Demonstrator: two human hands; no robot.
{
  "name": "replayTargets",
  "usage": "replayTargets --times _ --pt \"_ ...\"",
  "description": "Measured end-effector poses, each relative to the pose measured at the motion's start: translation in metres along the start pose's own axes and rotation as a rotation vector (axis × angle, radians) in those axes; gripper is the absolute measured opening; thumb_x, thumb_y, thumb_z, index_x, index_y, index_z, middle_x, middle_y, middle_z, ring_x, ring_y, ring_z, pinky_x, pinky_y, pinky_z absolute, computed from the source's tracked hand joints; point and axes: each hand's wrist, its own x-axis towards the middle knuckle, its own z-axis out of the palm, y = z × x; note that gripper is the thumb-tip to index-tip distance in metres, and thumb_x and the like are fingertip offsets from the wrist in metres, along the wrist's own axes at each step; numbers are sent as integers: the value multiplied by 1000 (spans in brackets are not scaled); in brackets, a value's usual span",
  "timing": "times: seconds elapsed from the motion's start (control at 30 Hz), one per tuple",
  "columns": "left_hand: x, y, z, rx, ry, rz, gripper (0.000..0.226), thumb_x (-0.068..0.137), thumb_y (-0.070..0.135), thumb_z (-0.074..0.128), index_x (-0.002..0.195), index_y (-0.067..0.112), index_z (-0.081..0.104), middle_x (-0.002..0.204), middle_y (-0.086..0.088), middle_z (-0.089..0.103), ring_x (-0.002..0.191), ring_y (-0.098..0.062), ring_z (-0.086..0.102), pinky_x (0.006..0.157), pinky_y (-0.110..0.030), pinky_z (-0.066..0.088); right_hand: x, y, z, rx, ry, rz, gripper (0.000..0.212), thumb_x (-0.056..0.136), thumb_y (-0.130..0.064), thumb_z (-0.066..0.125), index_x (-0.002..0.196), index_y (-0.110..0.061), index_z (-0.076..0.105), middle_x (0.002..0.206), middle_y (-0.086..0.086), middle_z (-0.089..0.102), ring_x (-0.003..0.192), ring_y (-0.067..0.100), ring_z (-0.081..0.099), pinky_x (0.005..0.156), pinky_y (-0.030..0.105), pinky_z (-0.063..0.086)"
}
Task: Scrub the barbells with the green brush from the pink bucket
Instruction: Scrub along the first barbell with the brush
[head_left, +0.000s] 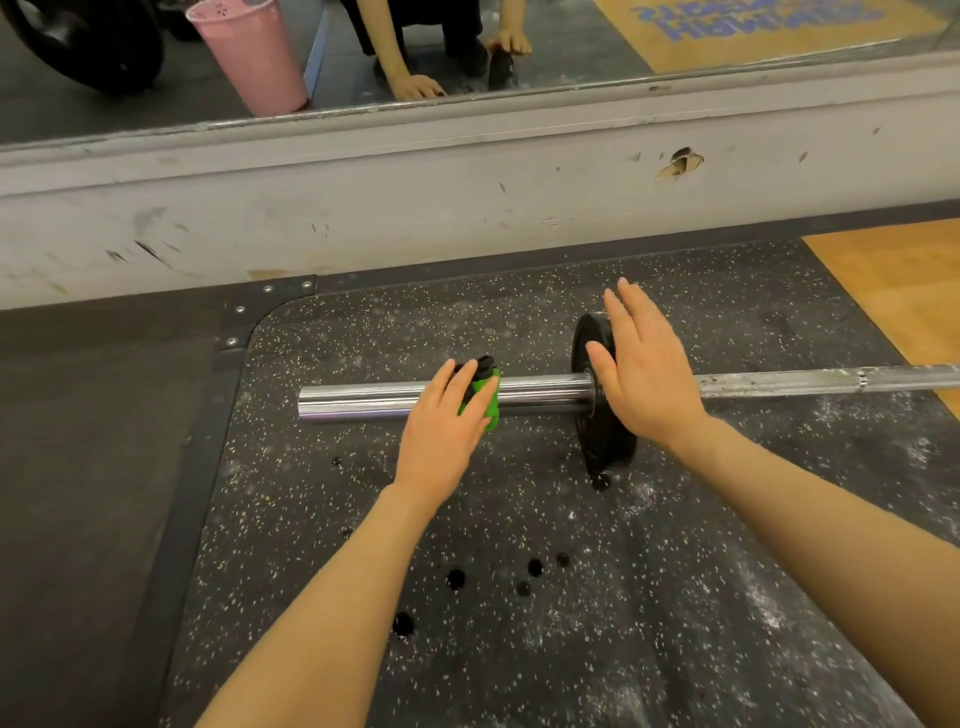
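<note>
A steel barbell (363, 400) lies across the speckled black mat, with one small black plate (605, 441) on it. A green brush (491, 400) with a black top sits on the chrome sleeve left of the plate. My left hand (441, 431) lies over the brush with its fingers laid across it, holding it against the sleeve. My right hand (649, 374) rests flat on the plate with straight fingers, holding nothing. The pink bucket (249, 57) appears only as a reflection in the mirror at the top left.
A scuffed white baseboard (467, 197) under a wall mirror runs along the far side of the mat. Dark wet spots (457, 579) dot the mat near my arms. Wooden platform flooring (904, 291) lies to the right. A large black plate (88, 47) shows in the mirror.
</note>
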Motion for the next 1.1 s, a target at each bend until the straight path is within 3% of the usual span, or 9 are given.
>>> replayTargets --times 0.07,0.17,0.47,0.63,0.8,1.1 --pt "5 13 3 -10 -12 41 47 83 14 72 129 12 59 135 -17 54 125 -41 49 93 -48 51 2 1 3 9 -88 2 63 102 -42 27 150 -2 23 158 13 19 147 24 14 115 26 4" --pt "12 32 6 -76 -6 3 42 85 15 69 127 11 61 134 -17 55 126 -41 49 96 -48 49 -1 1 3 26 -147 16 59 103 -38 30 151 -3 21 159 11 20 147 21 13 114 23 4" --pt "5 62 3 -137 24 -102 41 81 14 74 121 11 65 129 -16 59 121 -39 53 93 -48 51 -49 -7 1 -52 -99 -52 70 97 -44 29 146 5 29 153 19 29 144 30 23 117 33 14" --pt "-6 83 0 -159 7 -123 41 82 15 74 122 11 65 130 -16 58 123 -38 52 97 -46 49 -77 -5 -10 -16 -60 -73 67 98 -43 34 145 5 31 150 20 34 142 29 25 118 29 10" --pt "-8 104 2 -161 -32 -58 43 82 17 74 124 13 63 132 -15 57 124 -36 51 99 -47 47 -80 7 -15 -24 -16 12 69 99 -45 29 146 6 27 152 22 31 143 30 22 118 28 8" --pt "-29 86 -9 -94 -37 24 43 86 27 64 127 17 59 130 -9 58 120 -31 53 97 -41 46 -97 9 -9 -13 -53 -46 73 101 -51 15 146 6 26 153 21 28 144 30 21 118 34 12"
